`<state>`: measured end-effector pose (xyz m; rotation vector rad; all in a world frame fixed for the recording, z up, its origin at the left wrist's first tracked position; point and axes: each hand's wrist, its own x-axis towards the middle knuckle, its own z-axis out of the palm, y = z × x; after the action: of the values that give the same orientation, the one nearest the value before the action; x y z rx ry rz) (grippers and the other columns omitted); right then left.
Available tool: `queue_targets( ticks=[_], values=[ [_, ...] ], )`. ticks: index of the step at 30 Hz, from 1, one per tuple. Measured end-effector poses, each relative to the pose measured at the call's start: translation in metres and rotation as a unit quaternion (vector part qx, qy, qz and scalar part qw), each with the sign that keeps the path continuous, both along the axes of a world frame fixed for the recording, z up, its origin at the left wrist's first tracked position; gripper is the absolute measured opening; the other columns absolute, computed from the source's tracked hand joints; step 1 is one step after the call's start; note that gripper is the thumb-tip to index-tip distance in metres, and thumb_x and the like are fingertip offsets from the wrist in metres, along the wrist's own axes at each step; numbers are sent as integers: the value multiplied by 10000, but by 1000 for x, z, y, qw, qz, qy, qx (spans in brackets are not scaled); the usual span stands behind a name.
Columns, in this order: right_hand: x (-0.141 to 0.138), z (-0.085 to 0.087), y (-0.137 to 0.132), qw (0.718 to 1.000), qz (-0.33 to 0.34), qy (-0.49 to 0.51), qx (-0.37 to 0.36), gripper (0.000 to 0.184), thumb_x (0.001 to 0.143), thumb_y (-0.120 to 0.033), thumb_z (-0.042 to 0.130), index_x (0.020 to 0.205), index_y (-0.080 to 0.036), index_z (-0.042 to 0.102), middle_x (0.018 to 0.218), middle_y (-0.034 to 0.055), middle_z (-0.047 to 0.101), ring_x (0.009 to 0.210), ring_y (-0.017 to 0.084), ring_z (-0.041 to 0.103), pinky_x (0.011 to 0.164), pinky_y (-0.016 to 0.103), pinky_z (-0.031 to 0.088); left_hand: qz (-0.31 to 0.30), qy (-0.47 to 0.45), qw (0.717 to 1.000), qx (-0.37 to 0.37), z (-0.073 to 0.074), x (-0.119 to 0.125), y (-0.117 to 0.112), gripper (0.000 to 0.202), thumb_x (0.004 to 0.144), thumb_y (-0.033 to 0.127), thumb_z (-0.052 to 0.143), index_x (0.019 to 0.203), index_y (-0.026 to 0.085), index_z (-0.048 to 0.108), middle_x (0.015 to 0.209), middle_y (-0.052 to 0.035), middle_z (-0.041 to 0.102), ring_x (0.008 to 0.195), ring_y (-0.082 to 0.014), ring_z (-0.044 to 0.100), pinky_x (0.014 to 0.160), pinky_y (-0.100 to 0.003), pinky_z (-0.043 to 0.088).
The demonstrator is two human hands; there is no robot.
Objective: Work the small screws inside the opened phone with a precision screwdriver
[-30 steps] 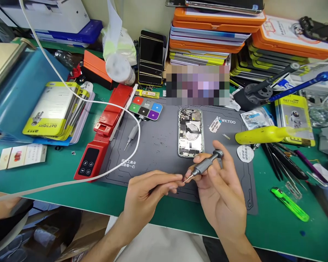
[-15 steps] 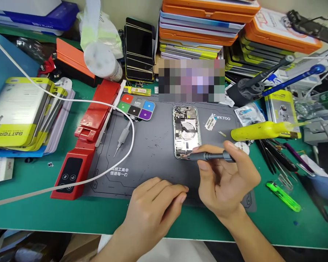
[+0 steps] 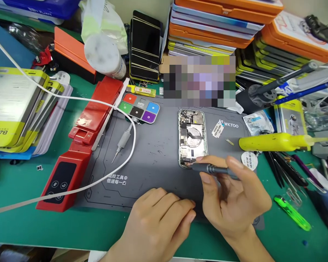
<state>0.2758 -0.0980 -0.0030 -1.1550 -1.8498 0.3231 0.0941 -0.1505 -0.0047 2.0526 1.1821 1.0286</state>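
Observation:
My right hand point(image 3: 237, 198) is closed around a dark grey screwdriver point(image 3: 211, 168), held almost level between thumb and fingers. The screwdriver's tip reaches the lower end of an opened phone point(image 3: 193, 140), which lies on the grey mat point(image 3: 153, 160) with its inner parts showing. Exactly what the tip touches is too small to make out. Below and left of the phone, my left hand point(image 3: 164, 218) rests at the mat's front edge, fingers curled together. Nothing shows in it, though its palm side is hidden.
Right of the phone lie a razor blade point(image 3: 218, 130) and a yellow bottle point(image 3: 276, 142). A grey pen-shaped tool point(image 3: 123, 140), a colored-square pad point(image 3: 139, 109) and a red device point(image 3: 79, 153) are left. A white cable point(image 3: 104, 177) loops across. A green cutter point(image 3: 292, 213) lies far right.
The whole view has shifted slightly, so the phone and mat appear a little lower and farther right. Both hands keep nearly the same pose, with the screwdriver still at the phone's lower end.

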Motion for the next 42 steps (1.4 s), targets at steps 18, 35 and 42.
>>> queue_targets(
  ticks=[18,35,42],
  values=[
    [14,7,-5,988,12,-114,102,761,966,20,669,1657,-270,533,1253,124,806,1141,312,777,924,449,672,71,76,993,47,20,-15,13,169,1153,193,518,1253,165,652,971,-26,766,777,-218,667,733,-370,533],
    [8,5,-12,994,30,-85,69,761,1054,-31,585,1728,-321,384,1318,141,763,1156,299,748,905,433,669,-98,373,921,61,18,-76,132,356,1084,376,715,1378,180,675,1374,-118,695,1146,-268,727,967,-474,650],
    [8,7,-13,995,20,-76,59,687,1089,-91,559,1716,-322,398,1286,110,786,1148,271,757,904,398,676,-137,350,923,76,4,-70,145,367,1084,379,715,1392,185,670,1400,-122,684,1175,-277,718,990,-490,641]
  ],
)
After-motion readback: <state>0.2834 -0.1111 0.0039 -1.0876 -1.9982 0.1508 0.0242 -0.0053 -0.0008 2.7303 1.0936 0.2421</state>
